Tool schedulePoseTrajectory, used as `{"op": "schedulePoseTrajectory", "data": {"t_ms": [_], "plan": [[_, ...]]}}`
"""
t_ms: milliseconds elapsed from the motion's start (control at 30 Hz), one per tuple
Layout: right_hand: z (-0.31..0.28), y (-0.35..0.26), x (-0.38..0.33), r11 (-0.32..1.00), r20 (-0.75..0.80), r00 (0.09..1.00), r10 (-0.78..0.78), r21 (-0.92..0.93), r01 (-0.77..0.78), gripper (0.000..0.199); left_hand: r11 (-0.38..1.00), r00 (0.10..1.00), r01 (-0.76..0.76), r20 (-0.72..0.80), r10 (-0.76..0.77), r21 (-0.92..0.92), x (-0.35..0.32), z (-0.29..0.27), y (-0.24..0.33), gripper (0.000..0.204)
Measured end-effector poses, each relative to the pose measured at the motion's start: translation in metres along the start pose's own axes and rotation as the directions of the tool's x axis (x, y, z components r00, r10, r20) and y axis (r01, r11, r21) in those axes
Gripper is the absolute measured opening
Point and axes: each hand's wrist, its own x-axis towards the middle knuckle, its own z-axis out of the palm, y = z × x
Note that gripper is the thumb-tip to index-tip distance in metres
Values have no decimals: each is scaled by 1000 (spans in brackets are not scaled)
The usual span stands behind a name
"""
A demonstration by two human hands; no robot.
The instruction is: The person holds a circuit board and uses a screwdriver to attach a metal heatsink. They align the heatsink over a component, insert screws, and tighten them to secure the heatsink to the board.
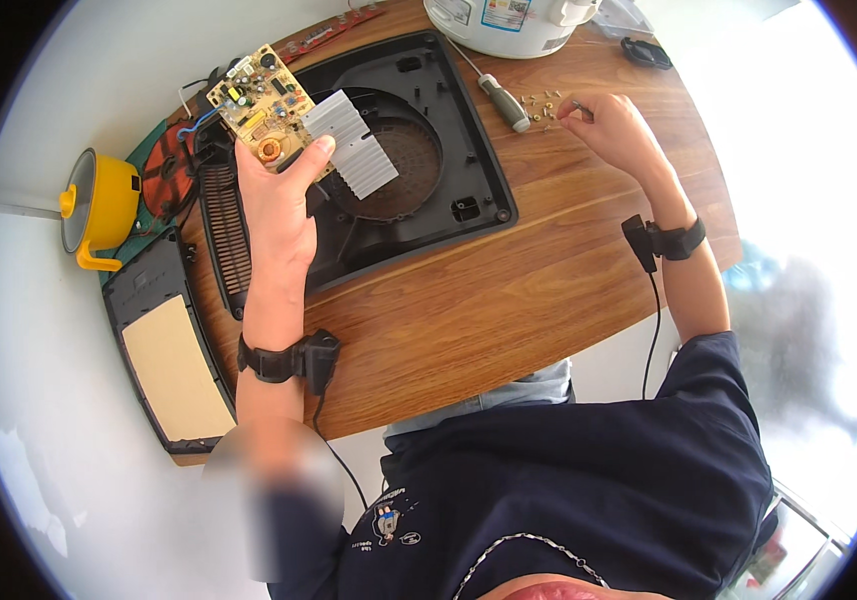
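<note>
Circuit board (pixel 284 100): sitting in the left hand (pixel 277 210), tilting above the black plastic housing (pixel 479 190); a copper-wound ring coil (pixel 269 149) is showing just ahead of the fingers.
Heatsink (pixel 359 150): extending from the board to the right of the left thumb, its silvery fins overhanging the housing's round opening.
Left grip: thumb and fingers are clamping the near edge of the board.
Right hand (pixel 621 135): hovering well apart from the left, its fingertips pinching a small dark piece (pixel 579 107) too small to identify.
Loose screws (pixel 539 97): lying scattered just left of the right fingertips.
Screwdriver (pixel 501 100): resting between the hands, nearer the right one, its grey-green handle pointing toward the person.
Coil disc (pixel 164 175): lying left of the left hand, reddish and round.
Yellow pot (pixel 114 205): standing farther left, beyond the disc.
Black panel (pixel 177 370): lying left of the left forearm, carrying a beige sheet.
White appliance (pixel 509 30): standing ahead of the right hand.
Wooden table (pixel 429 310): stretching beneath both hands.
</note>
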Motion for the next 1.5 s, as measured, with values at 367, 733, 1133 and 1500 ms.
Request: {"op": "schedulePoseTrajectory", "data": {"t_ms": [367, 733, 1133, 1500], "plan": [[10, -12, -6, 997, 20, 1000, 2, 79, -3, 19, 999, 1000, 14, 9, -13, -32, -1, 0, 0, 62], [5, -23, -8, 997, 2, 999, 32, 75, -32, 19, 1000, 1000, -7, 15, 7, -3, -2, 0, 0, 59], [-11, -79, -25, 991, -115, 993, -25, 130, 40, 16, 1000, 1000, -6, 12, 6, -30, -3, 2, 0, 57], [-18, -149, -32, 917, -118, 970, -212, 319, 239, 11, 998, 999, 4, 44, -1, -64, -3, 1, 2, 59]]}}
